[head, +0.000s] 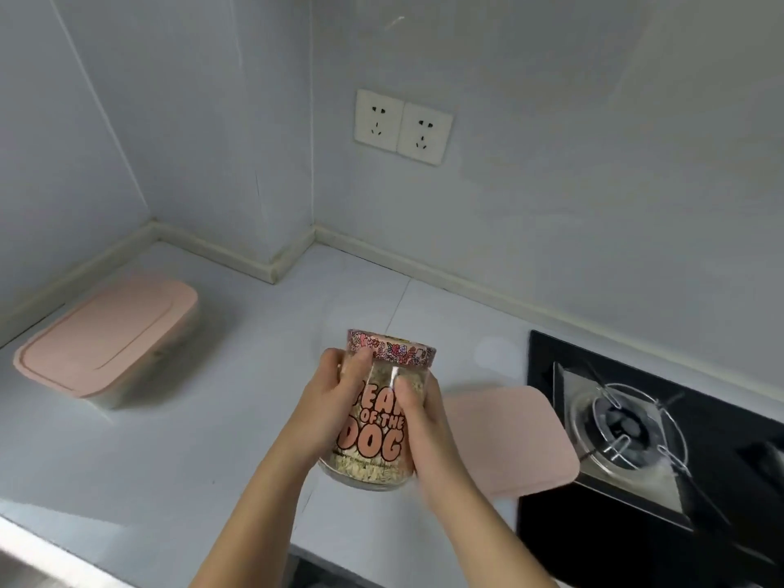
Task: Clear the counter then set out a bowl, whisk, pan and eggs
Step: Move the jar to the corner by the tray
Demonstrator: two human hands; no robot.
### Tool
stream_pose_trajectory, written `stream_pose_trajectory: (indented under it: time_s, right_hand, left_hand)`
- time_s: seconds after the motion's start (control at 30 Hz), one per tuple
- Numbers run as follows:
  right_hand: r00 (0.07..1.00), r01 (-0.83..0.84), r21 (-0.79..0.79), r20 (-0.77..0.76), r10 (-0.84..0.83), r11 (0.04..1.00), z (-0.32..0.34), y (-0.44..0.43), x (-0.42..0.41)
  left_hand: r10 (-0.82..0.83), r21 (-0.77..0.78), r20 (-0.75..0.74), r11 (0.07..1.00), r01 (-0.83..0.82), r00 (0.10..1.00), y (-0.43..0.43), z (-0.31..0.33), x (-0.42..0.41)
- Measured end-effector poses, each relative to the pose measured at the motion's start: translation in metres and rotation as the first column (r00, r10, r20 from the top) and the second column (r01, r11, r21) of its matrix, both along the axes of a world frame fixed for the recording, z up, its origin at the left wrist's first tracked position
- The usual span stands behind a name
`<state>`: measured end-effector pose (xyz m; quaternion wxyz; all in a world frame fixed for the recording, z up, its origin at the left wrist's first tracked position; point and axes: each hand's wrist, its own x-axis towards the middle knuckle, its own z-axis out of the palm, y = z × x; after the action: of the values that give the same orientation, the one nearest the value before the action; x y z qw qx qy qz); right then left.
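over the counter (191, 451), near its front edge, the left hand (326, 405) and right hand (428, 426) curl round the sides of a clear grain-filled jar (373, 456). its long axis is near upright, the floral lid tipped toward the back wall. a pink-lidded box (106, 337) sits by the back-left corner, and a second pink lid (505, 439) lies just beside the stove (628, 422).

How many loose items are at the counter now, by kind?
Clear glass jar with floral lid, held by left hand and right hand: 1
Pink rounded-rectangle plastic lids: 2, one on a clear box at left, one by the black hob
Total: 3
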<state>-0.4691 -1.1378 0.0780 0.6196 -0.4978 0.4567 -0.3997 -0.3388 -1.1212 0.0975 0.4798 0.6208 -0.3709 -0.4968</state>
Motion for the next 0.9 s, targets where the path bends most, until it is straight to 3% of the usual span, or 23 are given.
stream_pose_trajectory:
  time_s: [0.17, 0.47, 0.9]
  right_hand:
    - [0.987, 0.145, -0.114, -0.050, -0.152, 0.983, 0.029, 0.046, -0.095]
    - [0.915, 0.363, -0.104, -0.148, -0.375, 0.926, 0.049, 0.159, -0.317]
    - [0.715, 0.663, -0.127, -0.183, -0.674, 0.738, 0.045, 0.206, -0.567]
  left_hand:
    - [-0.061, -0.042, -0.046, 0.997, 0.059, 0.997, 0.037, 0.028, -0.100]
    - [-0.245, -0.091, -0.041, 0.966, 0.241, 0.969, 0.126, 0.048, -0.325]
    - [-0.607, -0.086, -0.039, 0.794, 0.602, 0.794, 0.132, 0.048, -0.586]
